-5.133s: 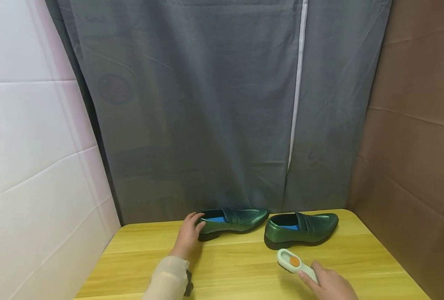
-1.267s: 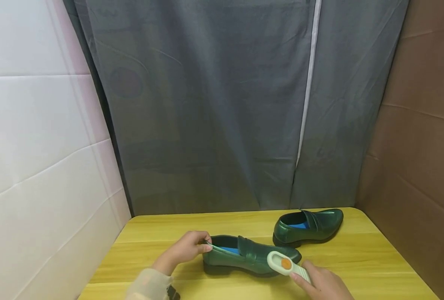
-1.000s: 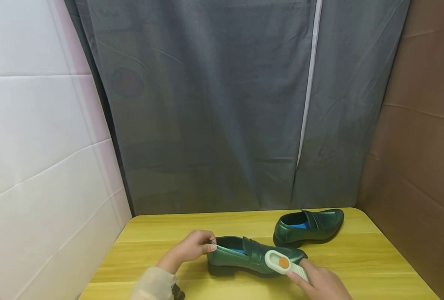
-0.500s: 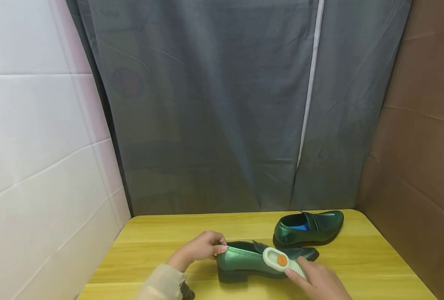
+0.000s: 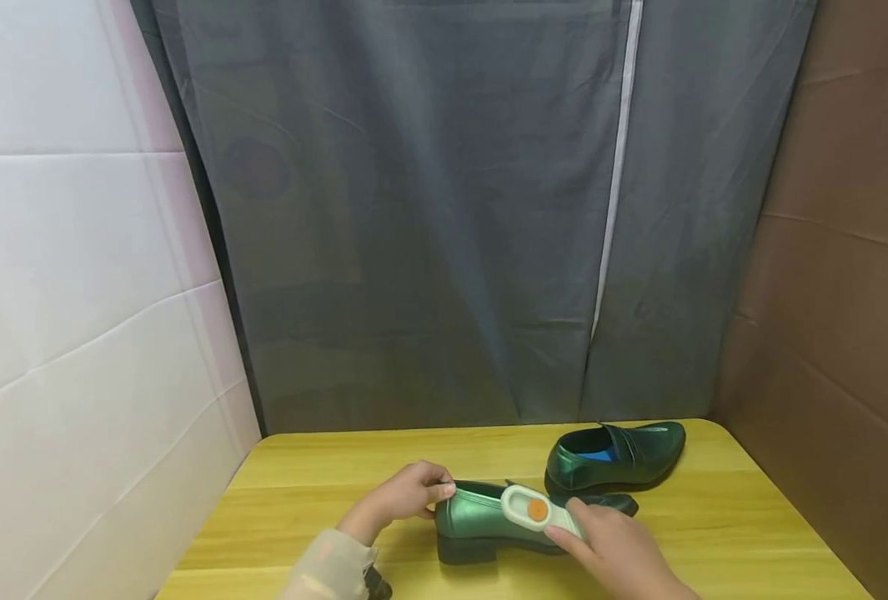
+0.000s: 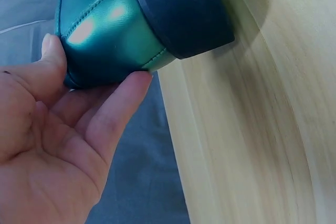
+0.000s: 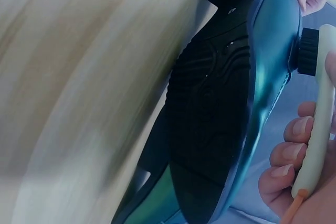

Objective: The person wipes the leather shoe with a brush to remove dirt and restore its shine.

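Observation:
A green loafer (image 5: 476, 515) is held near the table's front, its toe to the right. My left hand (image 5: 408, 493) pinches its heel collar, thumb at the rim and fingers behind the heel (image 6: 113, 35). The sole (image 7: 210, 98) shows in the right wrist view, so the shoe is tilted. My right hand (image 5: 610, 542) grips a pale green shoe brush (image 5: 519, 505) with an orange button. Its dark bristles (image 7: 308, 51) meet the loafer's side near the opening. The brush and right hand hide part of the shoe's front. A matching loafer (image 5: 616, 457) stands behind, to the right.
The yellow wood-grain table (image 5: 301, 492) has a grey curtain (image 5: 413, 250) behind it. A white fabric wall (image 5: 98, 333) rises on the left and a brown one (image 5: 826, 333) on the right.
Since the earliest frame, my left hand has brought the left loafer forward from the back edge, then right and tilted it. The brush has lately slid left along its side, away from the toe.

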Available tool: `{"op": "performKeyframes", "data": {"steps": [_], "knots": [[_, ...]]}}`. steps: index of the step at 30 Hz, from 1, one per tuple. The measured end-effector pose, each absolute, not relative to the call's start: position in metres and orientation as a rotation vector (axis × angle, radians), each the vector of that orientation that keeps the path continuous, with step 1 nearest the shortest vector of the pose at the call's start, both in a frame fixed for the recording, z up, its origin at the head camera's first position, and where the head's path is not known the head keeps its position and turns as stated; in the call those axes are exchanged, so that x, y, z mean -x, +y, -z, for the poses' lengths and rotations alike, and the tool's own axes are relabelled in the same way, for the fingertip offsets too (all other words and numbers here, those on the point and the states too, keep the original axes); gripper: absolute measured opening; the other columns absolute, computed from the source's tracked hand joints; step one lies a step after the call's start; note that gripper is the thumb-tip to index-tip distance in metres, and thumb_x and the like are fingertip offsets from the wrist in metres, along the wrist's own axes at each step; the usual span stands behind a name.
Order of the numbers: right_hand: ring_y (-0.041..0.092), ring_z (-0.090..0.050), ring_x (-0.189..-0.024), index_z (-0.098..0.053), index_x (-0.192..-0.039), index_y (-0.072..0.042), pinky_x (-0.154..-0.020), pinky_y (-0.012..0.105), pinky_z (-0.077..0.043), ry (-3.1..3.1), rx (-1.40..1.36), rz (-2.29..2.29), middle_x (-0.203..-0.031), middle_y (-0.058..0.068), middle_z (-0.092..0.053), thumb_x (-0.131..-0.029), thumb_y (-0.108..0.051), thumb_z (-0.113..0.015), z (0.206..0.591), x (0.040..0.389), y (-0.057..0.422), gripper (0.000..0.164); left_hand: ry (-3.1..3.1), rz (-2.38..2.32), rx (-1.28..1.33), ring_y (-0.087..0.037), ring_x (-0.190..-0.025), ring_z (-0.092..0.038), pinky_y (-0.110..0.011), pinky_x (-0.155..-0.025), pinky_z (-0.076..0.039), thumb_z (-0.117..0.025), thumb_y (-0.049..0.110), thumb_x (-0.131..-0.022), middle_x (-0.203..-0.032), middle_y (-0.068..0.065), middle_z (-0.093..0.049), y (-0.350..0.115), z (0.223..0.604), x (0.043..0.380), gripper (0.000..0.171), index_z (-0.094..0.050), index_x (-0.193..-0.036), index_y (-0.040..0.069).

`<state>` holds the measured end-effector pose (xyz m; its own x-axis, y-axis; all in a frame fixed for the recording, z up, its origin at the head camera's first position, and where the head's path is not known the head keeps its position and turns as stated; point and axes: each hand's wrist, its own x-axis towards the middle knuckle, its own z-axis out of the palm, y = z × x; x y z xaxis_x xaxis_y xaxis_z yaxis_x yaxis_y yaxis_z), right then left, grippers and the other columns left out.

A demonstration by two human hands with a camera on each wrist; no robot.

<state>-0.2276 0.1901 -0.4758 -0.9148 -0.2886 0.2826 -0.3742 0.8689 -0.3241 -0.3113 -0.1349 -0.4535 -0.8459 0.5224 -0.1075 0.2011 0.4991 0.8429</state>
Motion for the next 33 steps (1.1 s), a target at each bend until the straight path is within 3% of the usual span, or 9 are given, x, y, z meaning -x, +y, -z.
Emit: {"op": "performKeyframes", "data": {"steps": [5,16,33], "knots": [[0.002,-0.036,-0.058,-0.05,-0.087,-0.03,-0.051,0.023,-0.03,-2.787,-0.516,-0.52,-0.066,-0.018,-0.04,-0.095,-0.069,-0.049,0.476,0.235,0.181,0.04,2.397,-1.312,-0.572,-0.02,-0.098,-0.062,-0.051,-0.078,-0.061,-0.057,0.017,-0.103,-0.094,-0.004,-0.064,-0.136,0.454,0.312,0.02,-0.067,-0.1,0.0],[0.002,-0.038,-0.057,-0.053,-0.088,-0.028,-0.053,0.024,-0.032,-2.793,-0.606,-0.516,-0.066,-0.018,-0.043,-0.094,-0.072,-0.045,0.471,0.243,0.162,0.045,2.43,-1.362,-0.527,-0.017,-0.089,-0.062,-0.049,-0.075,-0.062,-0.063,0.013,-0.1,-0.092,-0.006,-0.069,-0.132,0.456,0.31,0.016,-0.071,-0.097,-0.001],[0.002,-0.039,-0.055,-0.056,-0.088,-0.024,-0.047,0.024,-0.031,-2.694,-0.734,-0.413,-0.064,-0.014,-0.046,-0.092,-0.068,-0.053,0.472,0.246,0.125,0.044,2.49,-1.347,-0.556,-0.016,-0.083,-0.061,-0.043,-0.067,-0.062,-0.062,0.012,-0.1,-0.087,-0.004,-0.068,-0.13,0.456,0.307,0.015,-0.072,-0.095,0.001]]}}
